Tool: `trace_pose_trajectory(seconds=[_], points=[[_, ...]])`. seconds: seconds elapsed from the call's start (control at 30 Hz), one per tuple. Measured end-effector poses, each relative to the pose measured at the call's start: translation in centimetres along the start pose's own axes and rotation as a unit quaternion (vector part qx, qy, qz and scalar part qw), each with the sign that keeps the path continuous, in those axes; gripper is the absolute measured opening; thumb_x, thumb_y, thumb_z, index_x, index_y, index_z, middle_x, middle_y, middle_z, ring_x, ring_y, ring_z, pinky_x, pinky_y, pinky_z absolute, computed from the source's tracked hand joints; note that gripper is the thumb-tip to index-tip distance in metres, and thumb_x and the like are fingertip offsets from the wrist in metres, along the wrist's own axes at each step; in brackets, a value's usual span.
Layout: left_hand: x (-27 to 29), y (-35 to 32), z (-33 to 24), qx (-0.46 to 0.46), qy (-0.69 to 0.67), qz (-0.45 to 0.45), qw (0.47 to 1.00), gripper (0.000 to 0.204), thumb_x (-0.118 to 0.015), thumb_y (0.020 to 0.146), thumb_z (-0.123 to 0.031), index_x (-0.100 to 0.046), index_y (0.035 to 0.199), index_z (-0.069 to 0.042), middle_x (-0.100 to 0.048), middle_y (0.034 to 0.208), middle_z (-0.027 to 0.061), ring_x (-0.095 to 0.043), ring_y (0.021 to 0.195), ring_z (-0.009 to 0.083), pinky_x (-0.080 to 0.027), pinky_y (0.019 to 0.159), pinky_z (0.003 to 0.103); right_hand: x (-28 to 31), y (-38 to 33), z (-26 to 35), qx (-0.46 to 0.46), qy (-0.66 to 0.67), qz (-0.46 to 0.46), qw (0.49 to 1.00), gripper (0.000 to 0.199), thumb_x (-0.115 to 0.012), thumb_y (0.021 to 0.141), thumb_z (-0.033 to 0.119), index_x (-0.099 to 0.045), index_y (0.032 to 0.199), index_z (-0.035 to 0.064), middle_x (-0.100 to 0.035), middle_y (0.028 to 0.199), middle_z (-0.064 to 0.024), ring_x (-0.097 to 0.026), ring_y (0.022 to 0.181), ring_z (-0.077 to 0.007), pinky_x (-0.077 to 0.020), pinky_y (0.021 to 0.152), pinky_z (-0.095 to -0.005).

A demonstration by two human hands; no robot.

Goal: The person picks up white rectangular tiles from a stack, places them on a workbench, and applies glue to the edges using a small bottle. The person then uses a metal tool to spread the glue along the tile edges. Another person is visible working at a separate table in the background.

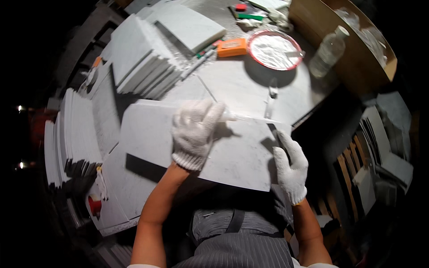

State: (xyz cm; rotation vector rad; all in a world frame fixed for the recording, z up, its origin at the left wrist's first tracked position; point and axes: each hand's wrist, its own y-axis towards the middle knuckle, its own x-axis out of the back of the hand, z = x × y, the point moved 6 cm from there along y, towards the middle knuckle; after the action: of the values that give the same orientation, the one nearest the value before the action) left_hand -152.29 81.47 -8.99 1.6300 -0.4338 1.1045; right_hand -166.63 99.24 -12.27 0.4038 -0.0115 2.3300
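A pale grey-veined stone slab (pixel 241 154) lies in front of me, its near edge above my lap. Over its left half is my left hand (pixel 195 129), in a white knitted glove, its fingers curled closed. A small white tip pokes out beyond the fingers; I cannot make out what it belongs to. My right hand (pixel 292 167), gloved likewise, is at the slab's right edge, with a gap between thumb and fingers. A short dark strip (pixel 271 128) shows by its fingertips; whether the hand touches it, I cannot tell.
Beyond the slab are a red-rimmed bowl of white paste (pixel 273 50), a flat scraper (pixel 271 100), an orange box (pixel 232 47) and a clear bottle (pixel 328 52). Stacked slabs (pixel 138 58) stand back left, more tiles (pixel 73 129) far left. A cardboard box (pixel 328 33) is back right.
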Motion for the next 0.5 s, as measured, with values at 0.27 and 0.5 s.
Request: trace_pose_trajectory(seconds=[0.27,0.5], points=[[4.9,-6.3,4.9,0.207,-0.339,-0.253,0.882,0.037,-0.07,0.083,0.004,-0.06,0.118,-0.004,-0.06,0.12,0.0113,-0.062,0.104,0.0204,-0.055,0.084,0.03,0.7,-1.6,-0.9,-0.015,0.058,-0.073,0.996,0.044,-0.048,0.098,0.013,-0.046,0.136,-0.0087,-0.061,0.124,-0.0171,-0.055,0.081,-0.0097,-0.0455,0.07,-0.0213],[11.4,-23.5,13.7,0.568,-0.13,-0.306,0.752,0.027,-0.064,0.093,-0.019,-0.055,0.108,0.001,-0.061,0.101,0.0094,-0.057,0.092,0.0166,-0.047,0.083,0.032,0.0,-1.1,2.4,0.011,0.103,-0.079,0.991,0.044,-0.044,0.095,0.007,-0.045,0.137,-0.007,-0.062,0.1,-0.0091,-0.049,0.068,-0.0062,-0.0398,0.056,-0.0197]])
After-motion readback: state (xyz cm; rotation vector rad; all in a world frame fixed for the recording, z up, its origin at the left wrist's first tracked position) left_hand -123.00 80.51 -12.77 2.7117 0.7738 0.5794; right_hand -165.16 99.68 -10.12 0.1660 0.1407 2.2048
